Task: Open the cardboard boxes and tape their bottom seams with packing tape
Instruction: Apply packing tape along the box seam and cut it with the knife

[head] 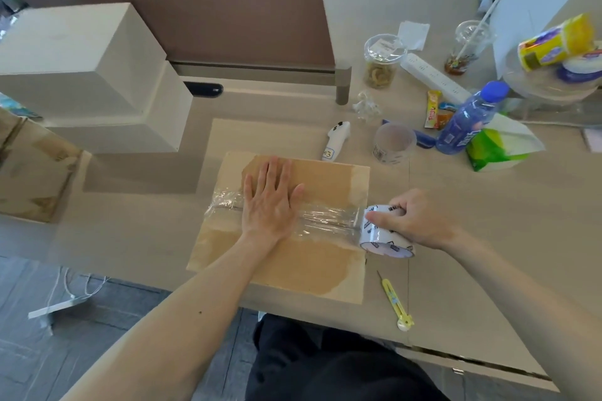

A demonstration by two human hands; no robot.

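- Right grip point(413, 221): fingers and thumb are curled round the tape roll point(381, 242), which stands on edge just past the right edge of the cardboard box point(293, 267). Judged purpose: to keep the drawn strip taut ahead of cutting.
- Left grip point(270, 202): flat, fingers straight and close together, palm down on the tape strip point(329, 218) near the middle of the box. It holds nothing. Judged to be pressing the strip down and pinning the box against the pull of the roll.
- Tape strip: clear, glossy and wrinkled along its length. It runs left to right over the centre seam, past the box's left edge at one end and joined to the roll at the other.
- Cardboard box: brown, matt, with lighter and darker patches. It sits on the near part of the desk point(472, 270), flat face up, with 2 flaps meeting under the strip.
- Utility knife point(395, 301): slim, yellow plastic, lying on the desk just beside the box's near right corner. It is untouched and near the right grip. Judged to be the cutting tool.
- Further out: a blue-capped bottle point(469, 117) and a green tissue pack point(495, 146) stand well apart, far right.
- Status, judged: 1 seam covered, strip not yet cut.
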